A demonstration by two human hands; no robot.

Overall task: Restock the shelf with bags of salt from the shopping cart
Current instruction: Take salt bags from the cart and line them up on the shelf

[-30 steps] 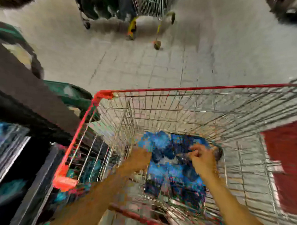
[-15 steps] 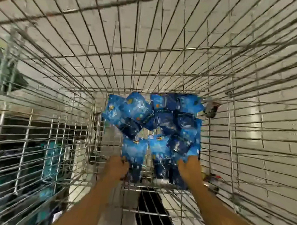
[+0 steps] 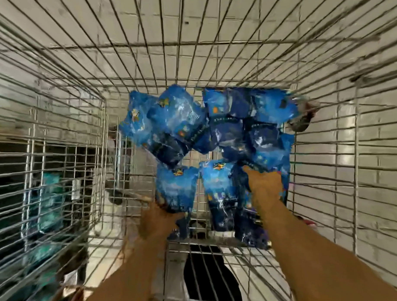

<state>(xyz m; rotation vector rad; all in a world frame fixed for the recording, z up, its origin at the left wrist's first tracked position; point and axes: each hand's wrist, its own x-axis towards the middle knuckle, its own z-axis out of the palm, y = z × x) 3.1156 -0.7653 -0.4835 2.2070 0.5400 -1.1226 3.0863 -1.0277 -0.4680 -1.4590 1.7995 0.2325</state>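
Cart: a wire shopping cart (image 3: 58, 127), seen from above, its steel floor carrying the whole load of stock.
Salt bags: a heap of glossy blue bags of salt (image 3: 216, 133) lies on the cart floor, piled toward the far end and overlapping one another at odd angles.
Near bag: one blue bag (image 3: 177, 188) sits at the near-left edge of the heap, apart from the pile by a narrow gap.
Left hand: the left hand (image 3: 159, 223) is at the bottom end of that near bag, fingers (image 3: 179, 216) curled around its lower edge; it looks like a grasp, though blur hides how firm.
Right hand: the right hand (image 3: 265, 186) rests on the near-right bags of the heap, palm down; whether its fingers have closed on one I cannot tell.
Likely weight: small but dense, I would judge, so heavier than they look.
Likely feel: soft and slumping, the contents shifting inside slick plastic film.
Where to hold: around the body of a bag or under its bottom, not by a pinched corner, which may slip or tear.
Risk: bags leaning on each other may slide when one is pulled.
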